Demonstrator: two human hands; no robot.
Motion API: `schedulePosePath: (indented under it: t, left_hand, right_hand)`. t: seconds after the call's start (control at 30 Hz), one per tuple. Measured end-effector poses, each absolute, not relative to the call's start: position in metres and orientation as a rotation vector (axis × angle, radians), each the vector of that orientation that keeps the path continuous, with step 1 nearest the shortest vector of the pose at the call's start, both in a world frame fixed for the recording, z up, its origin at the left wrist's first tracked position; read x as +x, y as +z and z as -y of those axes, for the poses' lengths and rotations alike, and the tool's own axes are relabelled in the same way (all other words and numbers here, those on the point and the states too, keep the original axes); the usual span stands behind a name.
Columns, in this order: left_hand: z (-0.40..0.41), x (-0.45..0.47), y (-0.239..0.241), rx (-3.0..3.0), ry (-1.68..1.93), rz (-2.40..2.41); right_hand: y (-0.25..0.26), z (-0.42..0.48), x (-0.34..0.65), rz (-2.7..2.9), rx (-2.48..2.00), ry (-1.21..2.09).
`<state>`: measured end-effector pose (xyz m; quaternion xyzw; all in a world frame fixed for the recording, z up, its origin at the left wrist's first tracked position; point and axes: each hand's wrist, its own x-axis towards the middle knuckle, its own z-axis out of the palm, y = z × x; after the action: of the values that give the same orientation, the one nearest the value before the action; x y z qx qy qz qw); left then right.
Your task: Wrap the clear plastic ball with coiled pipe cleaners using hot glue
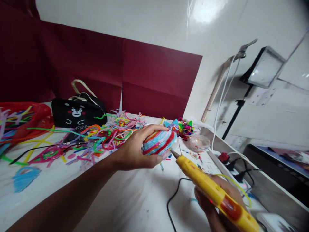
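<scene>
My left hand [136, 149] is closed around a ball wrapped in red, blue and pink fuzzy stems [159, 141], held just above the white table [135, 199]. My right hand [217, 203] grips a yellow hot glue gun [212, 187], its nozzle touching the ball's lower right side. A black cord [172, 199] trails from the gun across the table. A thin yellow strand loops over my right hand.
A heap of coloured pipe cleaners [101, 135] covers the table's far left. Behind it sit a black bear-face bag [77, 112] and a red bag [26, 117]. A small multicoloured cat figure [184, 130], a clear dome [199, 142], a power strip and a lamp on a stand lie to the right.
</scene>
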<state>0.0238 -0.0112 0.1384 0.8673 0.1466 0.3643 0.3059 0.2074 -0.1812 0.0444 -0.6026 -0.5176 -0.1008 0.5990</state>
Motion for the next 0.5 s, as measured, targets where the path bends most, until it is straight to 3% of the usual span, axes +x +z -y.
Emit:
schedulePosePath:
  t: [0.5]
  left_hand:
    - [0.0115,0.0238,0.1376,2.282,0.933,-0.411]
  right_hand:
    - [0.0486,0.1797,0.2047,1.297,-1.422,-0.212]
